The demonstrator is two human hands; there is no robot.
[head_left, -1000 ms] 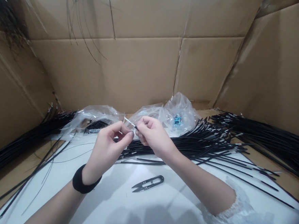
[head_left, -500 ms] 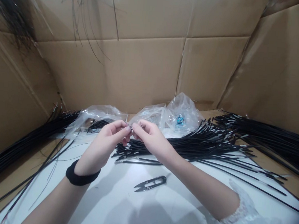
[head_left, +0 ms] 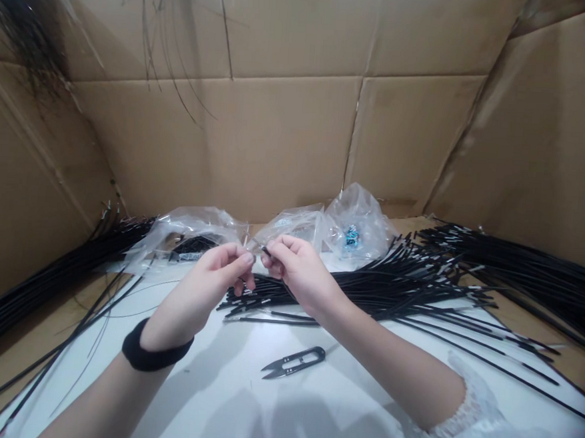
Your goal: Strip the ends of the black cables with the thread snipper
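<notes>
My left hand [head_left: 221, 267], with a black band on its wrist, is closed in a pinch. Whatever sits between its thumb and finger is too small to make out. A short way to the right, my right hand [head_left: 296, 272] pinches a small dark piece [head_left: 265, 250] whose kind I cannot tell. The fingertips of both hands face each other with a narrow gap between them. Behind and below the right hand lies a bundle of black cables [head_left: 367, 291] with pale ends. Thread snips [head_left: 294, 362] rest on the white table top in front of the hands.
Clear plastic bags [head_left: 360, 220] stand at the back, one with small blue parts; another bag [head_left: 197, 219] holds black pieces. More black cables lie at the left [head_left: 63, 276] and right [head_left: 524, 268]. Cardboard walls [head_left: 278, 138] surround the table, with thin dark wires [head_left: 154, 9] hanging over the back one.
The fingertips, together before, have come apart slightly. My left hand has shifted a little left and down, and the small dark piece now shows at the right fingertips.
</notes>
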